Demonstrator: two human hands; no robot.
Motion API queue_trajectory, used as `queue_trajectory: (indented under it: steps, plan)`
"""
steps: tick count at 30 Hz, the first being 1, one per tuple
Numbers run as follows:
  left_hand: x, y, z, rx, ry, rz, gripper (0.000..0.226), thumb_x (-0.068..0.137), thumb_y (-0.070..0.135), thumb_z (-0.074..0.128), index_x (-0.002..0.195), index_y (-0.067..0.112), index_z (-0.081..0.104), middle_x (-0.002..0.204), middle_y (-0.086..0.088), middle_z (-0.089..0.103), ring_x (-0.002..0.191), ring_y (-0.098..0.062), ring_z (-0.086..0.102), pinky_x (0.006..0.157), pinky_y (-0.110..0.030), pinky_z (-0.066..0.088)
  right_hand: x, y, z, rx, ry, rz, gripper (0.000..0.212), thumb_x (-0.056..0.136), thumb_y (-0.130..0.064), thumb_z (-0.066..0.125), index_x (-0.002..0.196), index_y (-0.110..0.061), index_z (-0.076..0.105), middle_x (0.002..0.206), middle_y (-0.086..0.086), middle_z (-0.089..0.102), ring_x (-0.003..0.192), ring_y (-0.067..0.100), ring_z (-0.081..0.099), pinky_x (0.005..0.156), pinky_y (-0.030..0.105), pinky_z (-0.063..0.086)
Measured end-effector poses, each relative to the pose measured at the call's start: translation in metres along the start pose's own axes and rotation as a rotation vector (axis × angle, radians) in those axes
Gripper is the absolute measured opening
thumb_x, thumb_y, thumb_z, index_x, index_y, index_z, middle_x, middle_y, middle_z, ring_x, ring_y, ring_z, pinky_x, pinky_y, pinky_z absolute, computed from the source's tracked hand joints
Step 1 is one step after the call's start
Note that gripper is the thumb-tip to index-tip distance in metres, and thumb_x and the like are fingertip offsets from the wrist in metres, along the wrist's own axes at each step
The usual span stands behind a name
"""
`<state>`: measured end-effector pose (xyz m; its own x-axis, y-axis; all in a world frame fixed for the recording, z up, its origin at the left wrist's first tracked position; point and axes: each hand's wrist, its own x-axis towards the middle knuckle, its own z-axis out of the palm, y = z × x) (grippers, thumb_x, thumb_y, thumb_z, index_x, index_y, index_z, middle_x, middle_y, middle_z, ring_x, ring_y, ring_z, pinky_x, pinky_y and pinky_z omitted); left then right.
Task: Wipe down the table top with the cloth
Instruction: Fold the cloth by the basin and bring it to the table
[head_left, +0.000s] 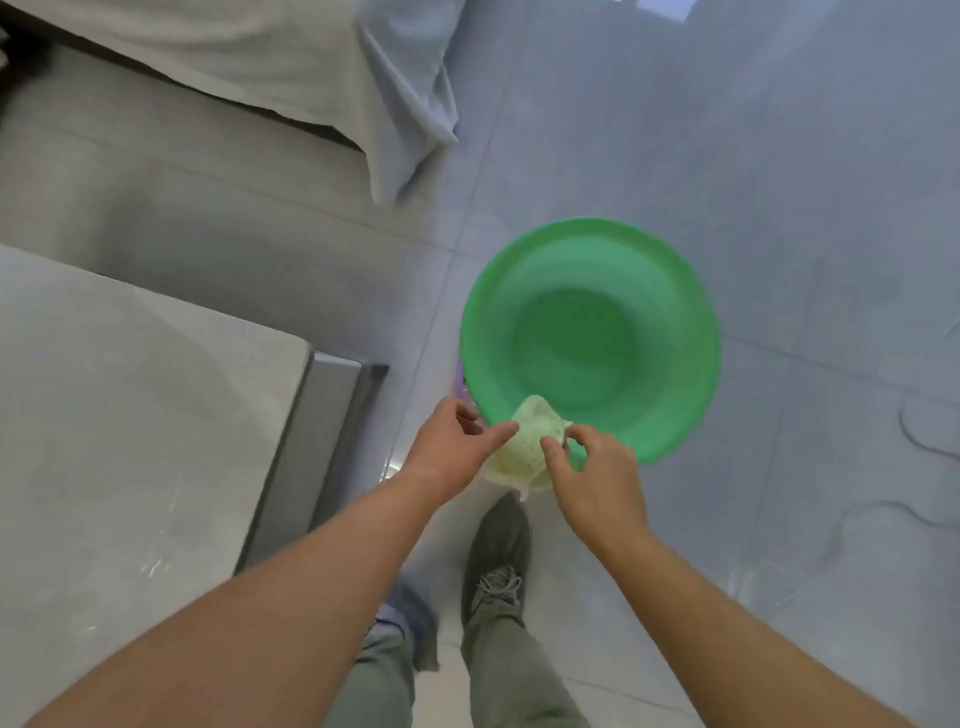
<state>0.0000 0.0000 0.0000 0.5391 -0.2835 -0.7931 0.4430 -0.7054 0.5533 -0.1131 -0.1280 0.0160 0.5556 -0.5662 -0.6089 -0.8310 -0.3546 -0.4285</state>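
Cloth (527, 447) bunched over the near rim of the basin (675, 312), pinched by left hand (447, 441) and right hand (589, 470) alike — table top (130, 415) lies off to the left, nearer the left hand.

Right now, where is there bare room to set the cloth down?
The table top, beyond the left hand, is bare; the basin looks empty. Crowded: its near rim, where that and the right hand hold the cloth. A cable lies on the floor right.
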Motion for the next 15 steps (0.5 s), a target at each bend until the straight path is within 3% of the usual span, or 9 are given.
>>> queue_trajectory:
  steps: [2, 5, 7, 11, 15]
  plan:
    - [0.012, -0.006, 0.012, -0.075, 0.010, -0.035, 0.046, 0.073, 0.042, 0.085, 0.100, 0.019, 0.055, 0.097, 0.003, 0.066, 0.090, -0.010, 0.065, 0.080, -0.026, 0.053, 0.008, 0.000, 0.012, -0.035, 0.077, 0.075, 0.043, 0.095, -0.053, 0.051, 0.119, -0.019, 0.063, 0.109, 0.003, 0.065, 0.113, 0.028, 0.050, 0.092, 0.044, 0.046]
    - [0.017, -0.016, 0.028, -0.222, 0.020, -0.039, 0.032, 0.074, 0.032, 0.086, 0.090, 0.023, 0.060, 0.090, 0.003, 0.071, 0.073, -0.002, 0.068, 0.063, -0.015, 0.052, 0.011, -0.001, 0.025, -0.026, 0.141, 0.095, 0.035, 0.094, -0.050, 0.054, 0.112, -0.021, 0.058, 0.091, -0.004, 0.052, 0.106, 0.028, 0.051, 0.092, 0.042, 0.041]
    - [0.016, -0.019, 0.033, -0.273, 0.029, -0.043, 0.029, 0.075, 0.030, 0.086, 0.089, 0.019, 0.064, 0.088, -0.001, 0.073, 0.067, -0.003, 0.069, 0.061, -0.017, 0.054, 0.011, 0.002, 0.031, 0.057, 0.167, 0.101, 0.026, 0.092, -0.048, 0.059, 0.106, -0.026, 0.056, 0.093, -0.007, 0.054, 0.103, 0.025, 0.053, 0.094, 0.044, 0.040]
    - [0.012, -0.023, 0.026, -0.190, 0.040, -0.080, 0.043, 0.077, 0.043, 0.082, 0.088, 0.005, 0.064, 0.085, -0.011, 0.071, 0.071, -0.017, 0.063, 0.068, -0.034, 0.054, 0.009, -0.001, 0.032, 0.333, 0.161, 0.103, 0.021, 0.089, -0.031, 0.071, 0.102, -0.027, 0.054, 0.101, -0.011, 0.062, 0.099, 0.016, 0.060, 0.090, 0.043, 0.051]
    - [-0.005, -0.025, 0.011, -0.328, -0.027, -0.089, 0.031, 0.083, 0.038, 0.077, 0.092, 0.010, 0.068, 0.089, -0.009, 0.074, 0.077, -0.021, 0.070, 0.063, -0.024, 0.054, 0.006, -0.018, 0.027, 0.528, 0.165, 0.147, 0.020, 0.088, -0.013, 0.072, 0.096, -0.025, 0.058, 0.097, -0.007, 0.064, 0.093, 0.019, 0.066, 0.080, 0.036, 0.057]
